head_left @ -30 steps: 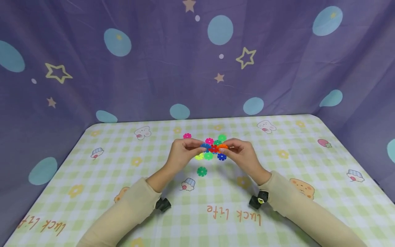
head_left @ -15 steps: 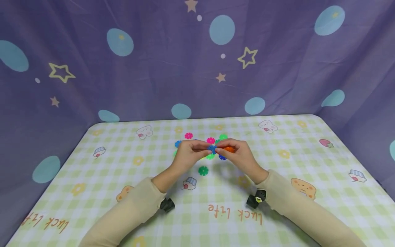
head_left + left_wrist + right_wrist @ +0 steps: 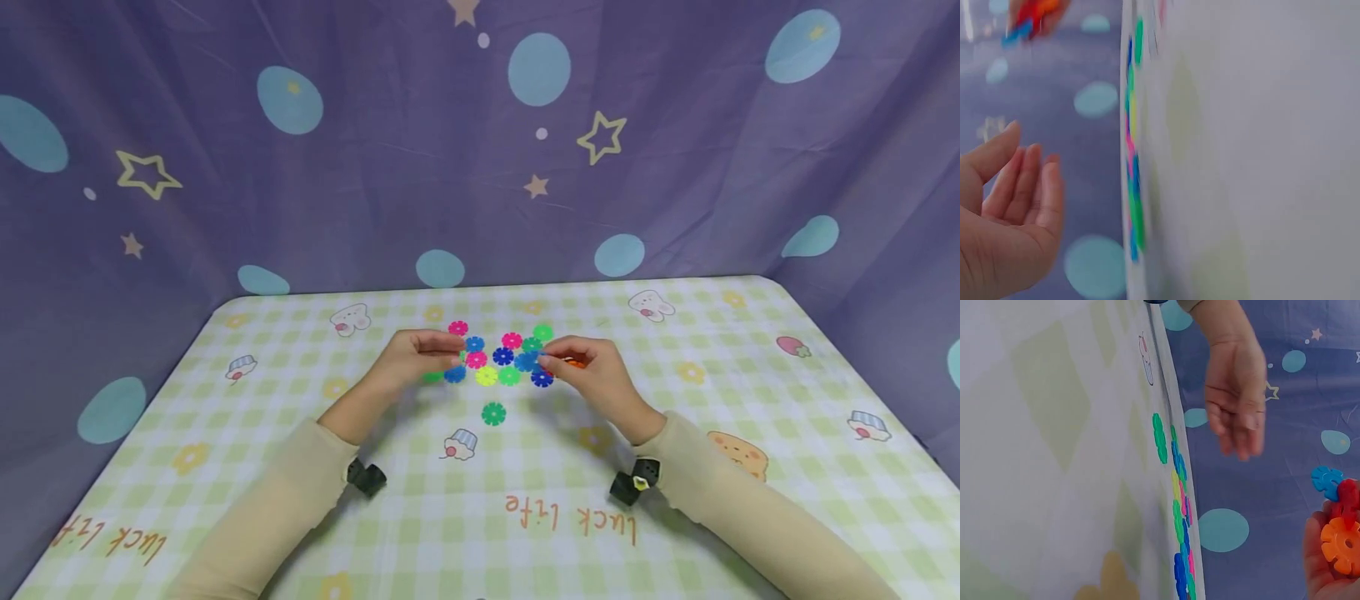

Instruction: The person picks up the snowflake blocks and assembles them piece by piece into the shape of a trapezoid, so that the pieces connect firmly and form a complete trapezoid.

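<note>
My right hand [image 3: 592, 371] pinches a small joined piece of plastic snowflake discs above the table. In the right wrist view this piece shows a blue disc [image 3: 1327, 481], a red disc [image 3: 1349, 495] and an orange disc [image 3: 1339, 550] linked together. My left hand [image 3: 405, 362] is raised to the left of it, holding nothing, with its fingers loosely bent and apart from the thumb in the left wrist view. Below and between both hands lie several loose discs, among them a yellow disc [image 3: 487, 376], a dark blue disc [image 3: 503, 356] and a pink disc [image 3: 476, 360].
A green disc [image 3: 493, 413] lies nearer to me than the others. The table [image 3: 420, 533] wears a green-and-white checked cloth with printed drawings. Behind its far edge hangs a purple curtain [image 3: 360, 183] with stars and ovals.
Both hands held the joined discs and came closer together half a second ago. Since then my left hand has let go of the blue disc and moved left; the piece stays in my right hand.
</note>
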### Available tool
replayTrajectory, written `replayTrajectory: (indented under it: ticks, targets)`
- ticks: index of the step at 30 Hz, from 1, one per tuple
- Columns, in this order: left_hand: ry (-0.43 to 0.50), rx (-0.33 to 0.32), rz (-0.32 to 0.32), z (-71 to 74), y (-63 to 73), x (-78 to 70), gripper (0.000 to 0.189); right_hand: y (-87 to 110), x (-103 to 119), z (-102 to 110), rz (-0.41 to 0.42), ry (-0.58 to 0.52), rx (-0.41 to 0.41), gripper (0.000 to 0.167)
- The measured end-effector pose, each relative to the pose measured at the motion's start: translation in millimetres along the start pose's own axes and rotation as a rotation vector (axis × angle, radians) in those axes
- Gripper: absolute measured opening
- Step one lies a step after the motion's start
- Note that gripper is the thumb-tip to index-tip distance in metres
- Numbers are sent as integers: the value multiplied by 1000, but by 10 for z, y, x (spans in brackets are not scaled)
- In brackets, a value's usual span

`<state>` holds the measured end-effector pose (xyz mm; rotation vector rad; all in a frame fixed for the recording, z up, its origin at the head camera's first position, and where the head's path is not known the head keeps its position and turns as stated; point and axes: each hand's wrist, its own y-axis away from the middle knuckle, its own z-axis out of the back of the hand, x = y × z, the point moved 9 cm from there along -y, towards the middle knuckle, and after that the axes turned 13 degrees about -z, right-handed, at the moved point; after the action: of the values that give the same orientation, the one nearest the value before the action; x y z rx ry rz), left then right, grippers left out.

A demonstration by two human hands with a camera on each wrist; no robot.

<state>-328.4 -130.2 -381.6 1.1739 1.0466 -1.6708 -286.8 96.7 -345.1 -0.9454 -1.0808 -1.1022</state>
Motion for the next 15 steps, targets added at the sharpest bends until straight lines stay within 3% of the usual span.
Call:
replayTrajectory:
  ticks: [6, 11, 15]
  targets:
    - [-133, 79, 63, 326, -10, 277, 36, -49, -121, 37, 10, -14, -5, 14]
    - [-248, 171, 100, 413, -16, 469, 37, -54, -132, 20, 7, -48, 15, 16]
    - [-317, 211, 90, 413, -38, 513, 38, -52, -118, 6, 18, -75, 36, 15]
